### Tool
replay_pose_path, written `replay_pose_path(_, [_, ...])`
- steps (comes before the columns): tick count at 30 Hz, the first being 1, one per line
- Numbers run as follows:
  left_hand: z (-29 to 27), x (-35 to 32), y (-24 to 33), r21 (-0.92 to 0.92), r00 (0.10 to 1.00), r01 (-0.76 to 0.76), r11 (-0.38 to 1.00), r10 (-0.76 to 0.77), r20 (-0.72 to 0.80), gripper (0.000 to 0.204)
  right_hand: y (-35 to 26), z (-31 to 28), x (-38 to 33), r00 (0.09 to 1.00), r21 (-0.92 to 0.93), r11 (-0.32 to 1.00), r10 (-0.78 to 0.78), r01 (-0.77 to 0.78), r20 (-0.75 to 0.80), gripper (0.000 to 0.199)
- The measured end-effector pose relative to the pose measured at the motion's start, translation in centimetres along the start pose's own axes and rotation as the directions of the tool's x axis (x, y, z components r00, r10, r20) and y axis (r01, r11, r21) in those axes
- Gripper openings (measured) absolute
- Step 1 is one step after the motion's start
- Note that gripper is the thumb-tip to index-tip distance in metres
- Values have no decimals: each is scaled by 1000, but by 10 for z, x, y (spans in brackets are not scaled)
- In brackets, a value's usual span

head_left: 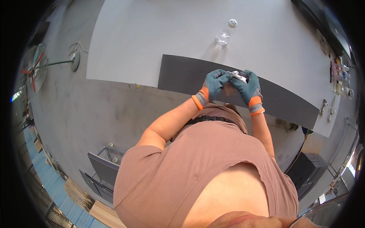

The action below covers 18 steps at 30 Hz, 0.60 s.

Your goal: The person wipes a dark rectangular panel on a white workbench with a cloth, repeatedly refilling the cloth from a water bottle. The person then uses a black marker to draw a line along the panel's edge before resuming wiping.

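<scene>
Both hands wear teal work gloves with grey and orange cuffs. Between them, above a long dark grey panel (180, 72), is a small crumpled white cloth (239, 77). My left hand (215, 83) pinches one end of the cloth with its fingertips. My right hand (249, 85) has its fingers curled around the other end. The gloves hide part of the cloth. Under the hands, the panel lies along the near edge of a large light grey table (125, 38). A transparent bottle (223, 37) with a white cap stands on the table beyond the hands.
Small tools (323, 108) lie at the table's right end, with assorted small items (340, 76) farther along. To the left, a fan with red blades (33, 72) stands on the floor. A cart with dark panels (102, 164) is behind left, a black cabinet (308, 169) behind right.
</scene>
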<state>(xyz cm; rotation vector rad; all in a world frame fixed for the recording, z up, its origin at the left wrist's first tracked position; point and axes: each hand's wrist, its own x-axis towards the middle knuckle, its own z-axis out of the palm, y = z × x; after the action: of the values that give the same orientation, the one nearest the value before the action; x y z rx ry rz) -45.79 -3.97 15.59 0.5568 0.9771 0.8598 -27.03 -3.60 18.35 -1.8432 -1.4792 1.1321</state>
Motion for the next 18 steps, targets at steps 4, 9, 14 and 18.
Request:
replay_pose_path(4, [-1,7,16,-71,989,68,995,-58,136,20,9,4,0,962,617,764,20,-190,272,42])
replay_pose_path(9, [-16,63,8,591,930,-175,788,329,-163,63,25,4,10,991,736,675,124,-47,-51,29])
replay_pose_path(14, [-29,156,24,890,597,-375,258,802,19,115,10,-4,12,927,684,719,163,124,-339,27])
replay_pose_path(18, [-29,211,35,897,554,-397,193,830,67,113,9,-14,18,911,714,690,211,117,-353,27])
